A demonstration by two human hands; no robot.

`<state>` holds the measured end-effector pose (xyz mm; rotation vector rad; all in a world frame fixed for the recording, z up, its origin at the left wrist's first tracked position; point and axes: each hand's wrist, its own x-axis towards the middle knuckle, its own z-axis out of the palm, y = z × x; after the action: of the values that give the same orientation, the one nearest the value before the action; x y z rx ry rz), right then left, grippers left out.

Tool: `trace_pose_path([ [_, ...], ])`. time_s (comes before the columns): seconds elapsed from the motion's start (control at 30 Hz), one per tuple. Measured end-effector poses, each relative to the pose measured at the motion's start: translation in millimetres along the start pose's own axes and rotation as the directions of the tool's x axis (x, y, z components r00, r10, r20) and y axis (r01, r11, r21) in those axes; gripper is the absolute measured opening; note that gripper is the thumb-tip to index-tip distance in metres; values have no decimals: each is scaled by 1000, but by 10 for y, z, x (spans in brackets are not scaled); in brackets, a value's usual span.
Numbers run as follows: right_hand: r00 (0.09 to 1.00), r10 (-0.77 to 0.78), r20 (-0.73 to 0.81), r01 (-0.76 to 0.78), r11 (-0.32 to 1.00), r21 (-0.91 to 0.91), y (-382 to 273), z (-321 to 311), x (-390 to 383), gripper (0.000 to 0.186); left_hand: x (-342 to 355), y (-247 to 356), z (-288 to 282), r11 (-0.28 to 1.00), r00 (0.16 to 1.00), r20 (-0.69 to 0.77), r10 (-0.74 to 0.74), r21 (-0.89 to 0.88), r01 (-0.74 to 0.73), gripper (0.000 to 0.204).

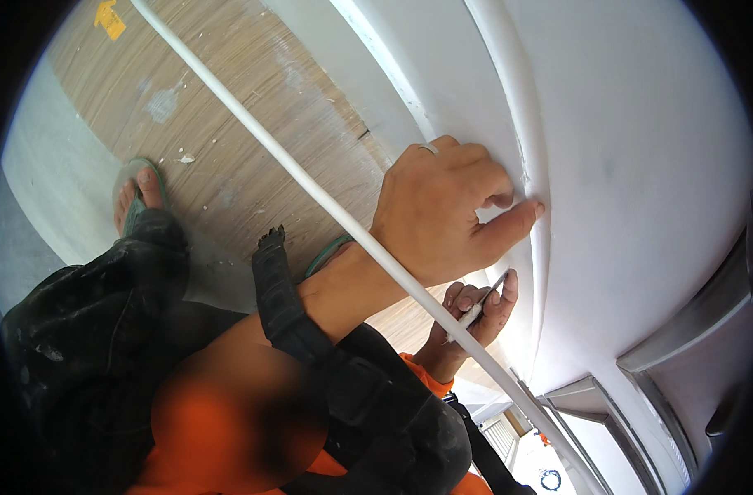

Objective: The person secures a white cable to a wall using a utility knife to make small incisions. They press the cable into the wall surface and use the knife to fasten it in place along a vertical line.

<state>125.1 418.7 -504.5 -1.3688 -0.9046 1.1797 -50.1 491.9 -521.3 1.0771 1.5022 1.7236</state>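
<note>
hands at white wall strip; slim tool in right hand

the left hand [442, 213] is presented back upward at a white rounded strip [517, 91] that runs along the pale wall [624, 140]. its thumb is extended, with the tip at the strip; the other fingers are curled, and a gap shows between thumb and index finger. whether the curled fingertips bear on the strip cannot be told. a ring [428, 148] is worn on one finger.

the right hand [484, 312] is positioned just below the left in the view, near the same strip. its thumb and fingers are clamped on a slim tool [473, 317], which is tilted, thin and grey at its upper end and white lower down. the tool's exact kind cannot be determined.

a white pole [327, 204] crosses the view diagonally, passing in front of the left wrist. contact between the two cannot be confirmed.

the wood-grain floor [236, 177] bears whitish smears and a yellow-orange arrow marker [110, 21]. a foot in a green sandal [135, 213] is noted at the left, beside dark trousers [96, 330] with pale marks.
</note>
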Motion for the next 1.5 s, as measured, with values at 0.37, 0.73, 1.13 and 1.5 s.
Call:
trace_pose_path([
  [0.37,999,-6,34,6,1000,-5,6,-50,-16,42,276,-82,-242,965,944,-227,-239,-164,205,38],
  [0.73,987,-80,137,71,995,71,27,-173,-30,41,24,-166,41,961,967,-66,-246,-147,234,66],
  [1.13,997,-41,62,35,994,101,27,-84,-73,41,-146,-230,-1,978,961,-200,189,123,-167,54],
  [1.5,998,-67,-2,67,994,85,40,-82,-73,39,-163,-276,148,841,937,-56,346,461,-284,83],
])
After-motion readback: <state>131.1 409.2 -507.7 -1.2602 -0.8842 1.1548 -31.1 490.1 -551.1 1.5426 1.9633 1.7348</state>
